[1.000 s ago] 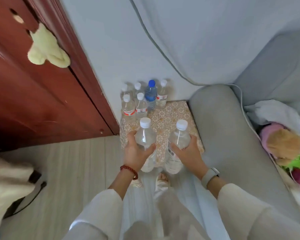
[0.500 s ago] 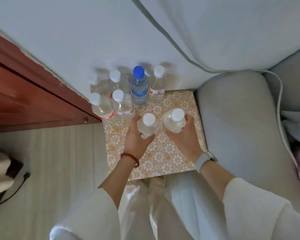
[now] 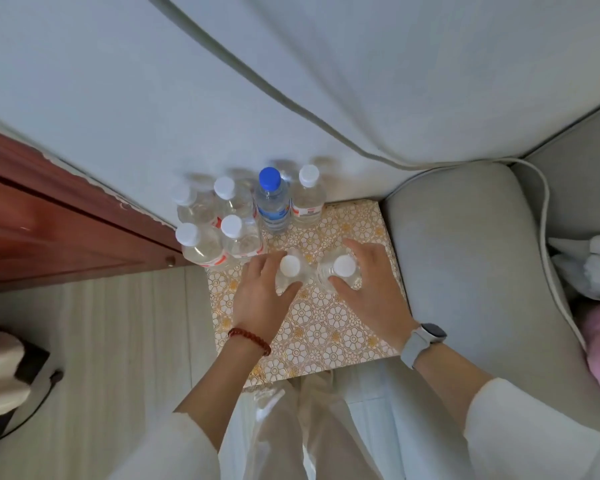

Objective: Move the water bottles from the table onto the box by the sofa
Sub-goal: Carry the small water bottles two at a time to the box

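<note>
Compared with half a second ago, both bottles now stand upright on the patterned box [image 3: 329, 327], and the two hands are loosening around them; a second ago they were carried in the air before the box. In my judgement this pair is delivered and only the letting go remains.

Left of the left hand [image 3: 260, 299], almost touching its knuckles, stands the group of six bottles [image 3: 238, 216] near the wall, at the box's left edge beside the wooden door [image 3: 49, 230]. That side has no room. The left hand has its fingers spread, only partly around the left bottle [image 3: 289, 268]; the thumb touches it from the near side.

The two new bottles stand close together, nearly touching.

The right hand [image 3: 371, 292] is also half open around the right bottle [image 3: 343, 268], fingers curved past it. To its right the box edge meets the grey sofa arm [image 3: 465, 271]. Free surface lies toward the person, behind both wrists, so the hands can draw back there.
</note>
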`<state>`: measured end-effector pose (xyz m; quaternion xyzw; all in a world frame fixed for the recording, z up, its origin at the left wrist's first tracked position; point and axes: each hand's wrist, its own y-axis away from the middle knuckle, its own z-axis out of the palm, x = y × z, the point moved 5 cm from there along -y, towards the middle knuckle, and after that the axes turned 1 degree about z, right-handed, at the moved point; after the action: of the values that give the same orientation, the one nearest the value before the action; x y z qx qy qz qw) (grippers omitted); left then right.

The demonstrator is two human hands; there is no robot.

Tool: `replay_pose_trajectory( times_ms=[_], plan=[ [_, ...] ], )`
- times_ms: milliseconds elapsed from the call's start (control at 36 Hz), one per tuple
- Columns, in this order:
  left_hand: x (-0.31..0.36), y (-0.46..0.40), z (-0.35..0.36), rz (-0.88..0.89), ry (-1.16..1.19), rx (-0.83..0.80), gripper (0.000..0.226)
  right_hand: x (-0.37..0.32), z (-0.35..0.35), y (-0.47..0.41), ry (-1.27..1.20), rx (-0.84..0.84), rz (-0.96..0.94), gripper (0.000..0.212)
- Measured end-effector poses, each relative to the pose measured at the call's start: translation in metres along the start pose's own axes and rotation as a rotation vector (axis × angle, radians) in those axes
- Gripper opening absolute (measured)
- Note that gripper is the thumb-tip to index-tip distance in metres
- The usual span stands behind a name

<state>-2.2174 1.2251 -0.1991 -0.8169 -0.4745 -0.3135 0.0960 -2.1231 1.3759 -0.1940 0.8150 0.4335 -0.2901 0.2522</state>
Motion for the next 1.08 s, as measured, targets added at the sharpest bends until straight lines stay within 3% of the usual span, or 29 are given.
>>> replay_pose_trajectory(
  times_ms=[111, 250, 583, 1083],
  plan=[
    [0.011, -0.007, -0.008, 0.039, -0.044, -0.015, 0.050, -0.008, -0.004, -0.006, 0.270, -0.145, -0.094, 0.040],
    [0.020, -0.019, -0.006, 0.094, -0.096, -0.129, 0.037, -0.009, -0.004, -0.013, 0.322, -0.231, -0.081, 0.037],
    [0.028, -0.058, -0.020, 0.286, -0.442, -0.098, 0.042, -0.022, 0.000, -0.051, 0.242, -0.061, -0.077, 0.037],
    [0.021, -0.079, -0.023, 0.376, -0.514, 0.076, 0.052, -0.037, 0.008, -0.083, 0.257, -0.025, -0.192, 0.033]
  ],
)
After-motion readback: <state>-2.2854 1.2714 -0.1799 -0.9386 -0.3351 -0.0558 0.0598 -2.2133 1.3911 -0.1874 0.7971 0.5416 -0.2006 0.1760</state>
